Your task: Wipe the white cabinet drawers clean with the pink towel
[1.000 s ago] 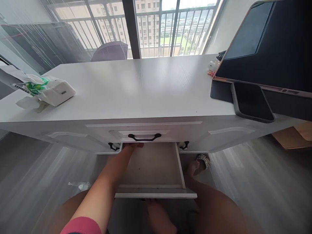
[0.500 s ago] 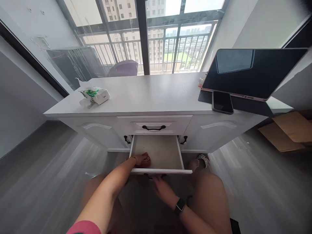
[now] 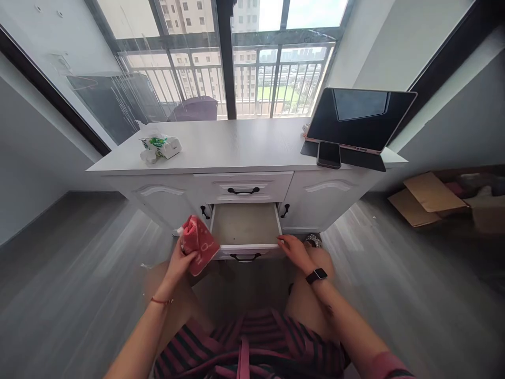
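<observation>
My left hand (image 3: pixel 181 263) is closed around a folded red cloth (image 3: pixel 199 245) with pale markings, held up just left of the pulled-out drawer (image 3: pixel 246 246). Inside, the drawer's beige bottom is bare apart from a tiny dark speck. At the drawer's right front corner, my right hand (image 3: pixel 295 251) has its fingers on the edge of the front panel. A black handle (image 3: pixel 245 257) on that panel is untouched.
The white cabinet (image 3: pixel 244 152) carries a tissue pack (image 3: pixel 161 147) on the left. On the right are a tablet (image 3: pixel 359 118) and a phone (image 3: pixel 329 155). A shut upper drawer (image 3: pixel 243 181) sits above the pulled-out one. An opened cardboard box (image 3: pixel 434 195) lies on the floor at right.
My left hand has come out of the drawer, lifting the red cloth to the left. My right hand has moved from below the drawer front to its right corner. The view has shifted.
</observation>
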Demonstrator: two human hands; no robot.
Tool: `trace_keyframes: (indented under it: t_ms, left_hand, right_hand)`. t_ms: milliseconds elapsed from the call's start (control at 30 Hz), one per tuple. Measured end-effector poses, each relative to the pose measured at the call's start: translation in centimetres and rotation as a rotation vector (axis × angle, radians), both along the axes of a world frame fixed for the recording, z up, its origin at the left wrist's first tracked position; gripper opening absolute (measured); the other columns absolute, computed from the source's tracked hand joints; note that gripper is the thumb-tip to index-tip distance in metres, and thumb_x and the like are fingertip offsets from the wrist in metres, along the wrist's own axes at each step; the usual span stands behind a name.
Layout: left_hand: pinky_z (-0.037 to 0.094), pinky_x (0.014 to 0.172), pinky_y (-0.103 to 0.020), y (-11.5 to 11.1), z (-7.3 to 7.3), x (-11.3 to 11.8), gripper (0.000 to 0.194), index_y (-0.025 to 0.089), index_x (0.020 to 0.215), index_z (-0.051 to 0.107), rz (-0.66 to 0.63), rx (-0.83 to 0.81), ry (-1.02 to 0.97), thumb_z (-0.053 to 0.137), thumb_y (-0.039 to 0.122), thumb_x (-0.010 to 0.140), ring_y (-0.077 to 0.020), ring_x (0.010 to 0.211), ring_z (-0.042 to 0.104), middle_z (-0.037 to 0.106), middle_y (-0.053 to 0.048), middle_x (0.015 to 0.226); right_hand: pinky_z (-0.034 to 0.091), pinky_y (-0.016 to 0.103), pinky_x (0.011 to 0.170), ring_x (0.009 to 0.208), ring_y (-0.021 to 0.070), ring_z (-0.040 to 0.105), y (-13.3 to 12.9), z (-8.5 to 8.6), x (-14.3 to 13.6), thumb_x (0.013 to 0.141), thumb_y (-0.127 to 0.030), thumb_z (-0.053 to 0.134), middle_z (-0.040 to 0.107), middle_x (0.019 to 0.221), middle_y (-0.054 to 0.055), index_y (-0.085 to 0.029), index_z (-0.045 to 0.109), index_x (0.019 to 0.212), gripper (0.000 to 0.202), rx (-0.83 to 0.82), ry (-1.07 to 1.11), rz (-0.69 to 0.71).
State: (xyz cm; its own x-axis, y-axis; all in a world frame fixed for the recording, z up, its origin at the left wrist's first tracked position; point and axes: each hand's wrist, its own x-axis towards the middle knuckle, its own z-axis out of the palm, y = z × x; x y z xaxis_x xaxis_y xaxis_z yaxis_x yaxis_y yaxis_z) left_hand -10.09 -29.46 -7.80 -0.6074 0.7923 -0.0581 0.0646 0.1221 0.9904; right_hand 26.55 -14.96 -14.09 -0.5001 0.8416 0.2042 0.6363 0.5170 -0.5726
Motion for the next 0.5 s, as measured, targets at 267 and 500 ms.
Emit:
trace_keyframes:
  t_ms: [267, 500]
  left_hand:
    - [0.048, 0.085, -0.037, -4.2, -8.4, 8.8, 0.033, 0.021, 0.09, 0.054, 0.543, -0.18, -0.171, 0.065, 0.011, 0.061, -0.018, 0.079, 0.062, 0.062, 0.001, 0.08]
    - [0.051, 0.077, -0.033, 3.7, -8.7, 10.8, 0.024, 0.021, 0.08, 0.047, 0.501, -0.152, -0.306, 0.06, 0.007, 0.064, -0.017, 0.079, 0.064, 0.057, 0.004, 0.071]
  right_hand:
    - [0.047, 0.029, 0.074, 0.086, 0.0204, 0.066, 0.3, -1.8, -0.5, 0.099, -0.032, 0.027, 0.071, 0.097, 0.011, -0.015, 0.066, 0.101, 0.043, -0.052, -0.19, -0.093]
    - [0.04, 0.033, 0.085, 0.098, 0.0233, 0.06, -1.2, 0.2, -1.5, 0.099, -0.022, 0.031, 0.067, 0.103, 0.014, -0.013, 0.062, 0.103, 0.032, 0.039, -0.449, -0.032]
